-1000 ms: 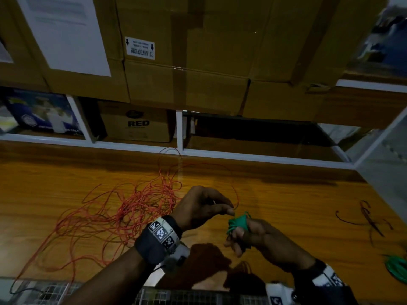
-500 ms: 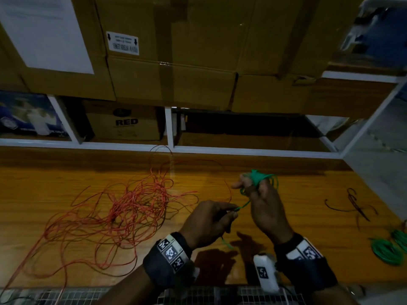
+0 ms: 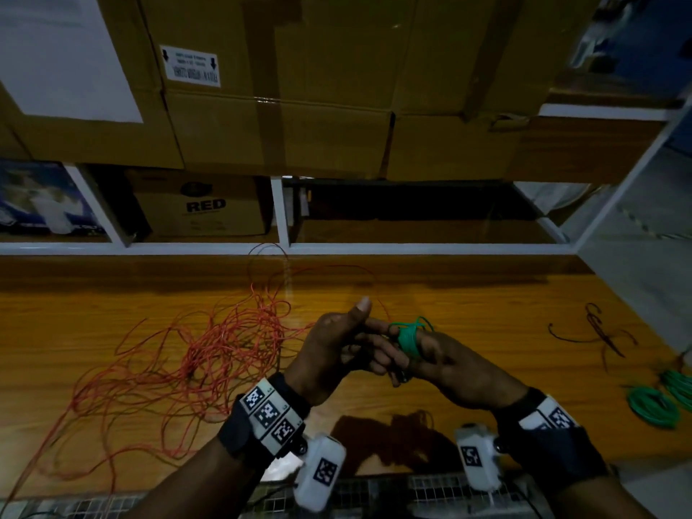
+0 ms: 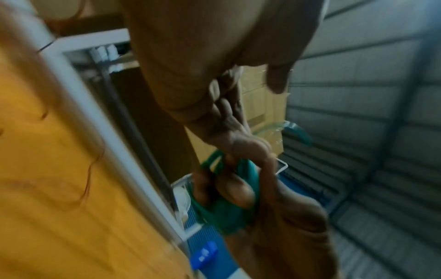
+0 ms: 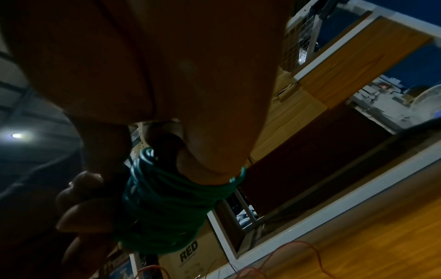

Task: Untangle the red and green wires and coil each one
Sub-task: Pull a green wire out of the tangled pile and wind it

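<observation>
The green wire point(image 3: 409, 338) is a small tight coil wound round the fingers of my right hand point(image 3: 430, 348), which hold it above the wooden table point(image 3: 486, 301); a few loose loops stick up from it. My left hand point(image 3: 369, 324) meets it from the left, thumb lifted clear and index finger stretched onto the coil. The left wrist view shows its fingers point(image 4: 229, 130) reaching straight to the green wire point(image 4: 224, 213). In the right wrist view the green wire point(image 5: 164, 205) wraps my fingers. The red wire point(image 3: 168, 357) lies in a loose tangle on the table to the left.
Two finished green coils point(image 3: 653, 406) lie at the table's right edge, with dark wire scraps point(image 3: 599, 331) behind them. White shelf frames point(image 3: 281, 211) and cardboard boxes point(image 3: 262, 106) stand along the back. A wire grid point(image 3: 412, 492) runs along the near edge.
My right hand has dropped back from its raised position with the green coil. My left hand has moved up to meet it, and the hanging green end between them is gone.
</observation>
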